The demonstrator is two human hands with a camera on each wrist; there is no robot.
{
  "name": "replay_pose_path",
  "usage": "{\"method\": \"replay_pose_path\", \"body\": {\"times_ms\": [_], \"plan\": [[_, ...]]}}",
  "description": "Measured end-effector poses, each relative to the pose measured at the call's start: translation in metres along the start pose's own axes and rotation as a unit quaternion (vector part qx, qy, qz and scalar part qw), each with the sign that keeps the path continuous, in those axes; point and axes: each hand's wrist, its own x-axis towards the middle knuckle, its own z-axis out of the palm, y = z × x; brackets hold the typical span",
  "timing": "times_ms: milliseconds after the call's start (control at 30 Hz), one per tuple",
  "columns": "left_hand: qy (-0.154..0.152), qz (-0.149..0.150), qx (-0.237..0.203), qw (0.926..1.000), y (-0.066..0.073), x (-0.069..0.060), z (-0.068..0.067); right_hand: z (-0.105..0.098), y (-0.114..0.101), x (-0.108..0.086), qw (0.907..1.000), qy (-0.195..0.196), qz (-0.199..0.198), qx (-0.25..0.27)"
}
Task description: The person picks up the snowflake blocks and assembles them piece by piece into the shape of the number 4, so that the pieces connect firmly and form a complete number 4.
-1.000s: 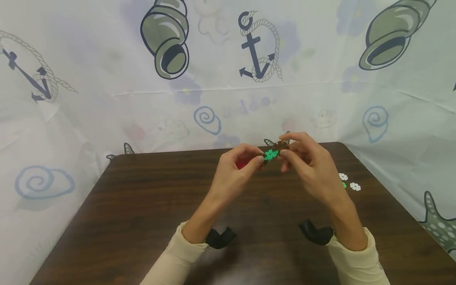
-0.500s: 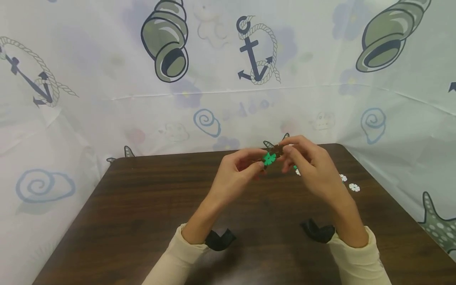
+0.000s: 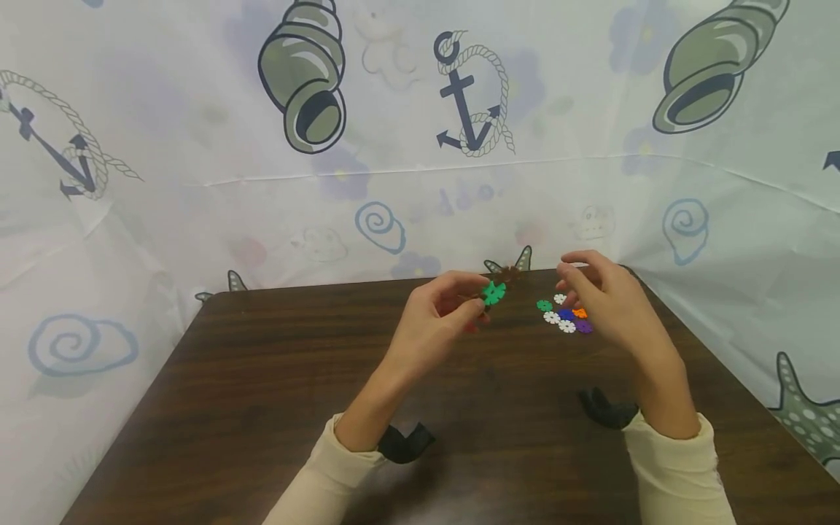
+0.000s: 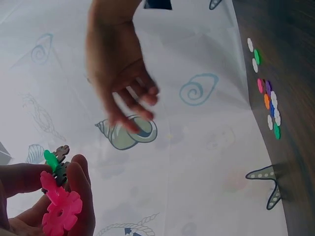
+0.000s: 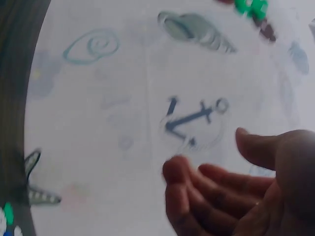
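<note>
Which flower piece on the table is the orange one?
In the head view, the orange piece is just right of the blue piece and above the purple piece. No other loose piece there is orange.

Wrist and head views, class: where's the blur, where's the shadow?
Left wrist: the right hand is smeared, the front pink piece crisper; right wrist: the green piece is blurred; head: a shadow darkens the table beside the left sleeve.

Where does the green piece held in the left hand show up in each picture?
Head: green piece right of centre, at the left hand.
Left wrist: green piece lower left, above pink pieces.
Right wrist: green piece at the top edge, right of centre.
Shared landmark: the right hand.
</note>
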Motion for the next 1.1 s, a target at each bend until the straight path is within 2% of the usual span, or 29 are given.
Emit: {"method": "replay_pose_path", "body": {"times_ms": [233,433,833,1100], "plan": [[-0.003,0.0,0.006,1.0,0.002,-0.001,0.0,-0.002,0.038,0.012,0.9942,-0.052,0.083,-0.044],[-0.002,0.0,0.011,0.9999,0.001,-0.001,0.0,0.003,0.067,0.021,0.9863,-0.093,0.115,-0.073],[-0.005,0.005,0.014,0.9999,0.003,-0.002,0.001,0.011,0.104,0.028,0.9772,-0.111,0.152,-0.098],[-0.006,0.001,0.014,0.9999,0.002,-0.002,0.001,0.013,0.125,0.028,0.9694,-0.099,0.195,-0.112]]}}
